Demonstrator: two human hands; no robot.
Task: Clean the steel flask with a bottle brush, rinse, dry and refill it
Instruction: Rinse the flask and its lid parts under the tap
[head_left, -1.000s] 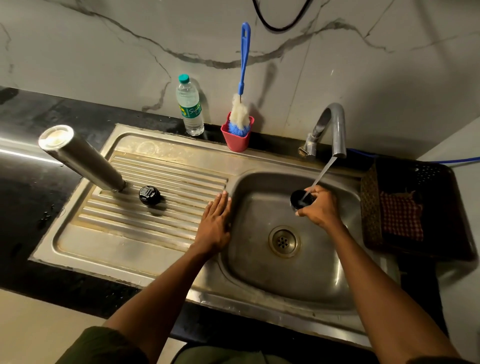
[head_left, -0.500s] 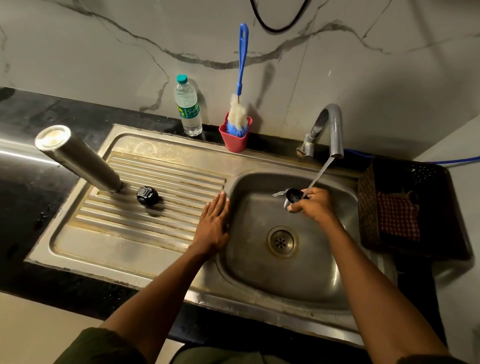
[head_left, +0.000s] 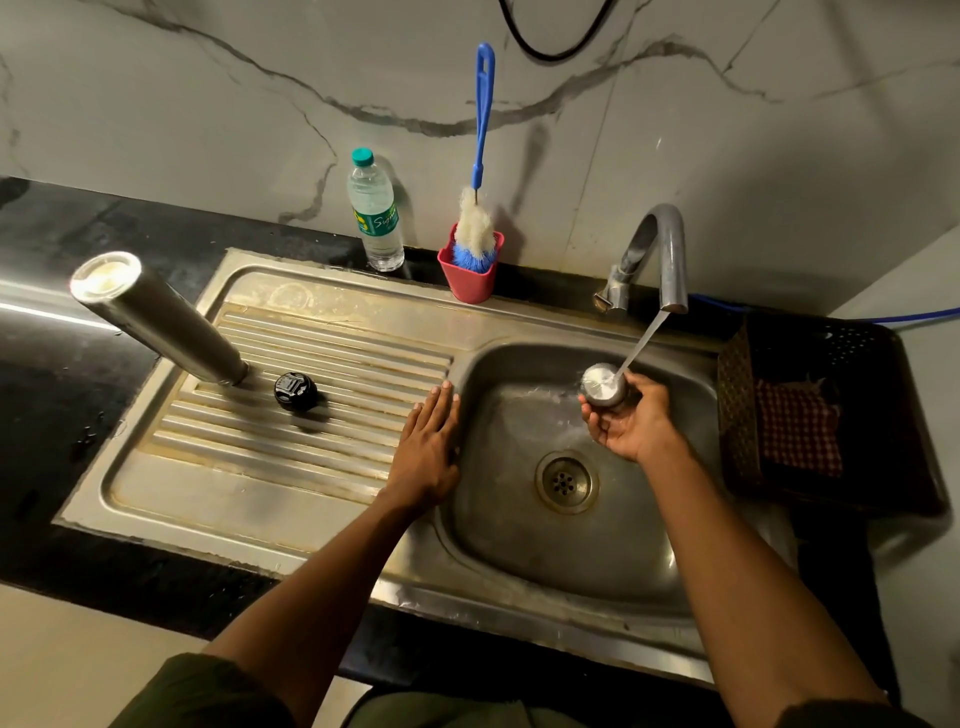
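Observation:
The steel flask (head_left: 161, 319) stands upside down on the ribbed drainboard (head_left: 322, 374), and a black inner stopper (head_left: 295, 391) lies beside it. My right hand (head_left: 631, 423) grips the small steel cap (head_left: 602, 384) over the sink basin (head_left: 519, 519), its shiny closed end up under the water stream from the tap (head_left: 662, 249). My left hand (head_left: 428, 444) rests flat on the drainboard at the basin's left rim. The blue-handled bottle brush (head_left: 480, 171) stands in a red cup (head_left: 470, 273) by the wall.
A plastic water bottle (head_left: 375, 213) stands at the wall left of the red cup. A dark basket (head_left: 826, 410) with a red checked cloth (head_left: 797, 428) sits right of the sink. Black countertop lies to the left.
My right hand has turned the cap over: its dark open side faced up before, now its shiny closed end faces the running water. My left hand has stayed put.

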